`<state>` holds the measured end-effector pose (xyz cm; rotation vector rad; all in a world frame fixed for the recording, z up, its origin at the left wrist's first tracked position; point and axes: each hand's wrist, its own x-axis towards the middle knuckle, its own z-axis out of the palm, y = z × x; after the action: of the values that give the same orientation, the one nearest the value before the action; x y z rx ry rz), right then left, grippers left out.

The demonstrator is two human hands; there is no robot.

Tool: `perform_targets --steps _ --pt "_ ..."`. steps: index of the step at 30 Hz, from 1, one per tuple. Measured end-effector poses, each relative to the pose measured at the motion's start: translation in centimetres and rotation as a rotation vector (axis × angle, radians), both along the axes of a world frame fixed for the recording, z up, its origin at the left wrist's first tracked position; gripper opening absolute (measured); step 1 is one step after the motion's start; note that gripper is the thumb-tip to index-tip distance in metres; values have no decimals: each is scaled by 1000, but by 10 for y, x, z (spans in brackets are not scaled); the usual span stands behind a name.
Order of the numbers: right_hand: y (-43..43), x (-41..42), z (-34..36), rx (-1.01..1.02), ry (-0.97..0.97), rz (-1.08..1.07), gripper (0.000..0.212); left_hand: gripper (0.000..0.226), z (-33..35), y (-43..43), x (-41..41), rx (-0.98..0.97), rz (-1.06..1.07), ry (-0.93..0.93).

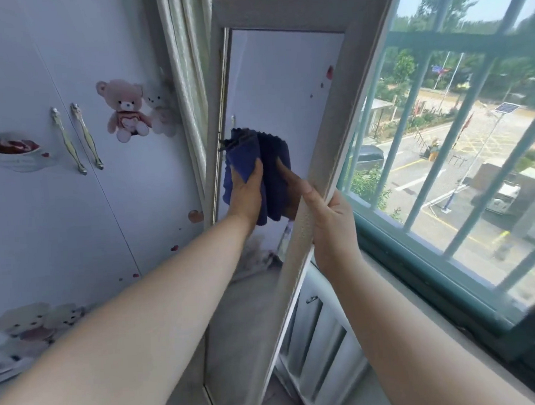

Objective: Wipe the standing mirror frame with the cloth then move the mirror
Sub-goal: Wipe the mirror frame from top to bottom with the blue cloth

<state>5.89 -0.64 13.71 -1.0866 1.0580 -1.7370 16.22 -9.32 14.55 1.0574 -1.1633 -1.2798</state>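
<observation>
The standing mirror [332, 110] has a pale grey frame and leans tilted in front of the window. A dark blue cloth [241, 155] is pressed against the glass near the frame's left side, and my left hand [247, 194] is shut on it. The cloth and hand are doubled as a reflection in the glass. Gripping the frame's right edge at mid height is my right hand [330, 223], with its fingers wrapped around the edge.
A white wardrobe [71, 198] with teddy bear stickers and two metal handles stands at the left. A curtain [187, 82] hangs behind the mirror. A barred window [446, 175] with a sill fills the right. A low cabinet [318, 330] sits under the sill.
</observation>
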Motion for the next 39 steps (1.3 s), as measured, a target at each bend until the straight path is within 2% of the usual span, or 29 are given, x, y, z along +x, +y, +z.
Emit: perform_targets --steps 2,4,6,10,14,18,20,24,27,29,33,37,39 --pt "1 0 0 -10 14 -23 31 74 20 -12 -10 -37 76 27" --pt "1 1 1 -12 25 -49 32 82 36 -23 -13 -26 132 -49" --pt "-1 1 1 -2 51 -59 31 76 37 -47 0 -42 131 -82" --pt "-6 0 -2 -12 63 -66 10 65 13 -85 27 -32 130 -80" --pt "-8 -2 -5 -58 62 -51 10 63 -15 -88 23 -19 157 -54" --pt "-10 -1 -7 -48 57 -72 9 67 -61 -82 30 132 163 -37" --pt "-9 1 -7 -55 47 -75 18 71 -85 -80 37 257 186 -31" --pt "-7 3 -7 -57 20 -87 25 77 -108 -65 30 508 216 83" --pt "-8 1 -7 -43 41 -85 14 62 -81 -55 13 411 284 186" --pt "-7 1 -5 -19 55 -85 9 60 -58 -50 5 316 308 191" --pt "-5 1 1 0 48 -46 22 71 -20 -25 0 138 89 -61" --pt "1 4 6 24 32 -27 49 60 -30 17 7 -90 -113 -96" --pt "3 5 5 24 41 -30 47 56 -48 43 9 -150 -184 -165"
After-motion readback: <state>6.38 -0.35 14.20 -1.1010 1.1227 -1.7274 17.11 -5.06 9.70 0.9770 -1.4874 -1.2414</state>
